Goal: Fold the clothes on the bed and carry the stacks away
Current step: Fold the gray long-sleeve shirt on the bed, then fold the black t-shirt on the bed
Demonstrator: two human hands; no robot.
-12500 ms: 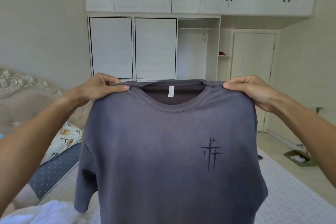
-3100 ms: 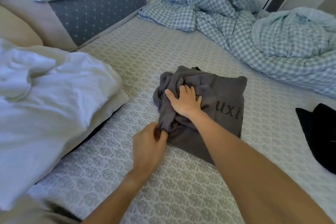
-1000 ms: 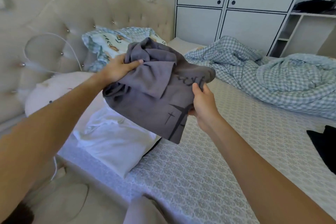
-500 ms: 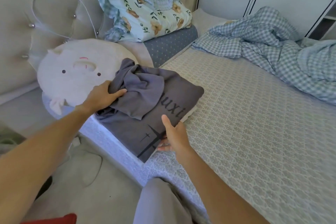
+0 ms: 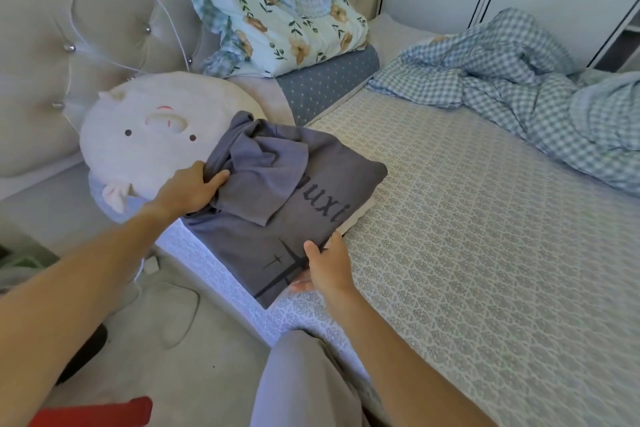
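The folded grey T-shirt (image 5: pixel 277 204) with dark lettering lies near the left edge of the bed (image 5: pixel 485 253), on top of a white folded garment (image 5: pixel 356 218) whose edge peeks out at the right. My left hand (image 5: pixel 188 189) grips the bunched fabric at the shirt's left side. At the shirt's near corner, my right hand (image 5: pixel 327 269) pinches the cloth, thumb on top and fingers underneath.
A round white plush pillow (image 5: pixel 149 135) leans at the headboard just left of the shirt. Floral and dotted pillows (image 5: pixel 287 31) lie behind. A crumpled blue checked blanket (image 5: pixel 519 80) covers the far right. Floor and my leg (image 5: pixel 304 381) are below.
The grey shirt came down from mid-air onto the white garment at the bed's left edge. Both hands have kept their hold on it.
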